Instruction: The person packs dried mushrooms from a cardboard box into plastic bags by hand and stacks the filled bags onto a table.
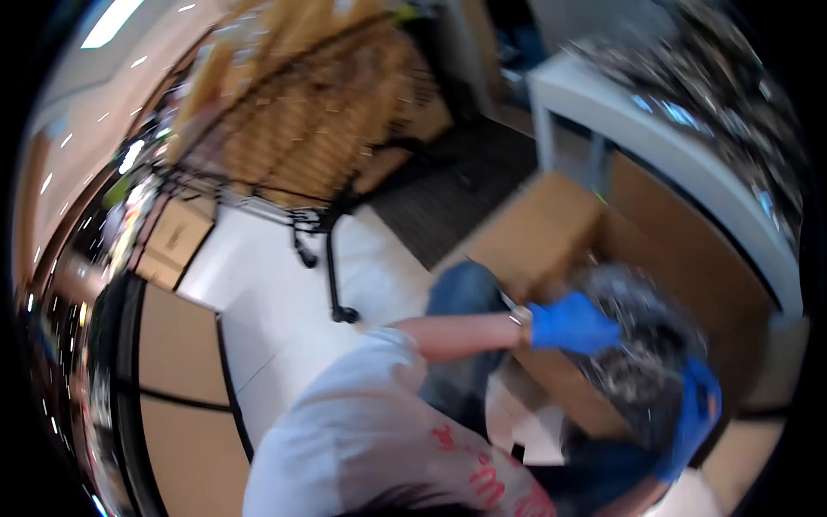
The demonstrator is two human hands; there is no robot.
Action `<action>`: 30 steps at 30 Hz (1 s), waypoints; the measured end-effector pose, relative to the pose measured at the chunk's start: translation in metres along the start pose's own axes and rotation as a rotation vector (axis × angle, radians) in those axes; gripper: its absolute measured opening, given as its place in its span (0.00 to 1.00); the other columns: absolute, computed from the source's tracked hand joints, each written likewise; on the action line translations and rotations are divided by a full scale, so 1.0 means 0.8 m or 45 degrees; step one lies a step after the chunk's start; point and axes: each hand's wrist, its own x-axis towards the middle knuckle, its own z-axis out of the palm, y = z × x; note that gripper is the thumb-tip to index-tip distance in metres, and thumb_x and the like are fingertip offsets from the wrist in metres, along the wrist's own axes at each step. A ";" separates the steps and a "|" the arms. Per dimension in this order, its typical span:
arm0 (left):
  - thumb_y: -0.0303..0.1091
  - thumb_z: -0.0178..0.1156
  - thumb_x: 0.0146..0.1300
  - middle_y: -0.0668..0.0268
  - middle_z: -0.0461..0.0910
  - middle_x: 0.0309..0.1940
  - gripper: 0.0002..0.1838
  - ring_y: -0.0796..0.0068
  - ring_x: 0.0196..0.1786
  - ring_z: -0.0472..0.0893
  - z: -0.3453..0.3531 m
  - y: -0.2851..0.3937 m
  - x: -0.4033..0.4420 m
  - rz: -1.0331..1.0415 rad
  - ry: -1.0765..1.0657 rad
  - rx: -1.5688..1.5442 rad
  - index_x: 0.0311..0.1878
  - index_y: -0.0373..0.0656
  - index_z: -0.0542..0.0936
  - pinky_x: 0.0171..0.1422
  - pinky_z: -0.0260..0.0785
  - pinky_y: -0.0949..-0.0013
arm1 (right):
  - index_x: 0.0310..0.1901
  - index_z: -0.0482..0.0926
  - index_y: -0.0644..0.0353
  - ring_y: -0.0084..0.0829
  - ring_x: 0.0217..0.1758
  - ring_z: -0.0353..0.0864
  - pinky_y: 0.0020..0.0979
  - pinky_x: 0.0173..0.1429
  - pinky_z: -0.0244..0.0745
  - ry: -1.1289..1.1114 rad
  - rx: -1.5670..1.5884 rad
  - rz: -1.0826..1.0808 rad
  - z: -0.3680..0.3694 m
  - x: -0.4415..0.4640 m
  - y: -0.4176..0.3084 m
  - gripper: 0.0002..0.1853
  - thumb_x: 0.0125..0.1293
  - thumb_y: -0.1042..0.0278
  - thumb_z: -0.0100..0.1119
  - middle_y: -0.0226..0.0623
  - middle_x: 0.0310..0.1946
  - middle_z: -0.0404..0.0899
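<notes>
My left hand (575,325), in a blue glove, is closed at the upper edge of a clear plastic bag (639,366). The bag sits in an open cardboard box (573,392), and dark, shiny contents show through it, too blurred to name. On the bag's other side is my right hand (696,414), gloved in blue as well, its fingers curled at the bag's edge. Motion blur softens both hands.
Beside the box stands a white table (560,79) heaped with shiny plastic-wrapped items (680,82). A black wire cart (332,202) on casters holds yellowish packages (293,121). Large tan panels (185,345) with black frames stand at left. A dark mat (469,177) covers some white floor (284,284).
</notes>
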 end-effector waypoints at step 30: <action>0.36 0.67 0.57 0.73 0.75 0.16 0.05 0.84 0.17 0.70 -0.128 0.014 -0.090 -0.670 0.423 -0.667 0.28 0.48 0.83 0.22 0.61 0.75 | 0.47 0.81 0.61 0.34 0.46 0.79 0.30 0.52 0.72 0.090 -0.430 -0.340 0.007 -0.015 -0.031 0.16 0.55 0.73 0.67 0.37 0.45 0.83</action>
